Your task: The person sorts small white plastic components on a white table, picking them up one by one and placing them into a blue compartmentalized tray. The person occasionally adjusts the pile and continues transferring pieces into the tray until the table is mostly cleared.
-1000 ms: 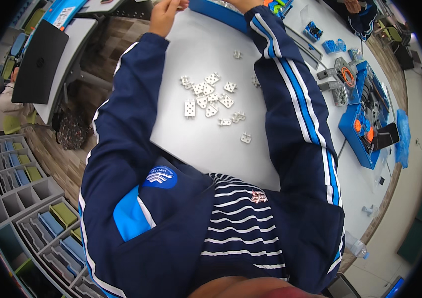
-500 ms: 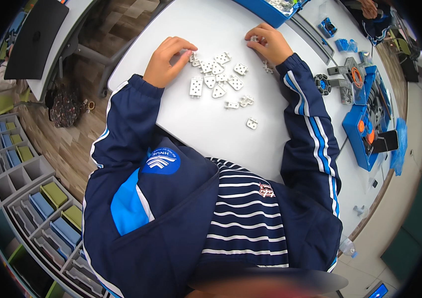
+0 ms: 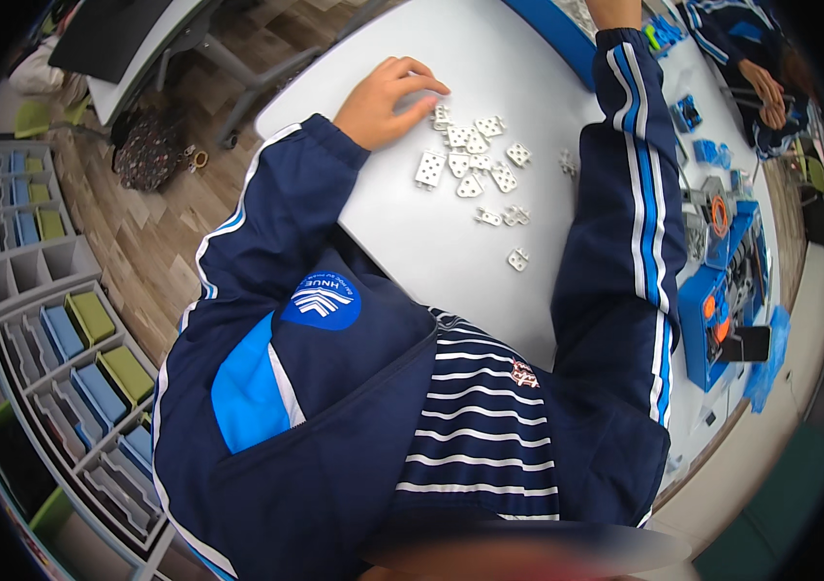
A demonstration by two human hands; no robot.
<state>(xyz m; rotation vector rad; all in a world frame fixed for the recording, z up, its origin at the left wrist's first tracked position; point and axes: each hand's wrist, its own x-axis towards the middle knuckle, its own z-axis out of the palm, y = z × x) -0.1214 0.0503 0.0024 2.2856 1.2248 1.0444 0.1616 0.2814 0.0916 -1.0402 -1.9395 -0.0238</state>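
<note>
Several small white perforated connector pieces (image 3: 477, 141) lie in a loose cluster on the white table (image 3: 402, 228). My left hand (image 3: 388, 102) rests at the cluster's far left edge, fingers stretched and the thumb apart, with nothing in it. Its thumb is beside a small white piece (image 3: 442, 114). Closer to me, a single white piece (image 3: 518, 259) lies apart from the others. My right hand (image 3: 615, 12) reaches over the blue bin (image 3: 567, 44) at the far right. Its fingers are cut off by the upper edge, so whatever they hold is hidden.
On the right, a side table carries an open blue case (image 3: 705, 320) with dark and orange parts, an orange ring (image 3: 719, 215) and bagged blue pieces (image 3: 712, 152). Another person's hands (image 3: 765, 92) are at the upper right. Drawer shelves (image 3: 73, 387) stand at the left.
My right hand has moved from the table up and away to the blue bin. My left hand stays by the pieces, its fingers a little straighter. The whole view has shifted.
</note>
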